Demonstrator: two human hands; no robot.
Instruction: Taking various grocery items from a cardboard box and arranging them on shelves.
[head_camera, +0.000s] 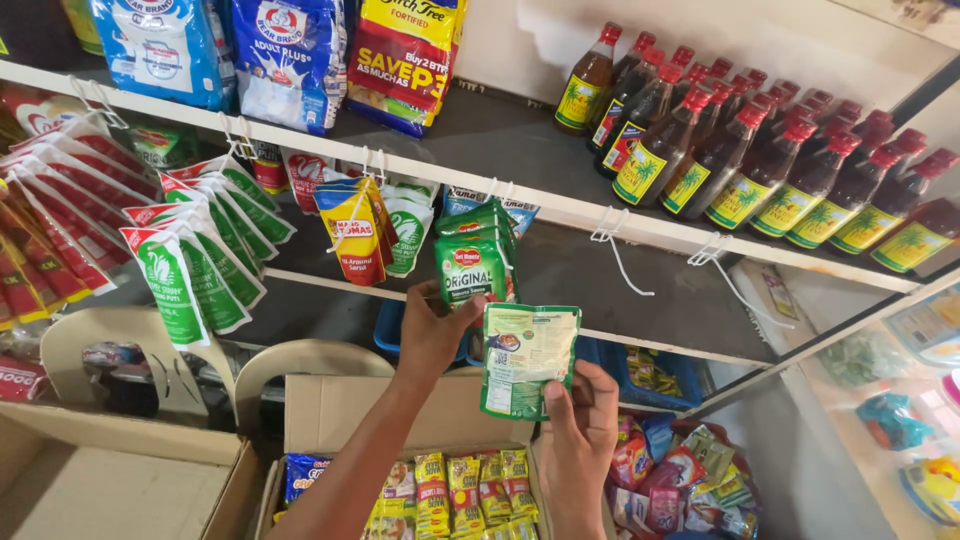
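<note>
- Fingers (556, 398) of the right hand (578, 440) pinch a green sauce pouch (527, 357) by its lower edge, back facing up.
- Left hand (432, 332) closes around the hanging green pouches (474, 258), steadying them on their hook.

Two bare forearms rise from the bottom edge of the head view, both in front of the open cardboard box (400, 410). Neither arm shows a sleeve, a cuff, a watch, a bracelet or a glove anywhere along its visible length. The left hand (432, 335), above the box's back flap, shows bare knuckles and wears no ring. The right hand (578, 430), at the box's right corner, is likewise unadorned, with short, plain, unpainted fingernails on the thumb and fingers (556, 398).
</note>
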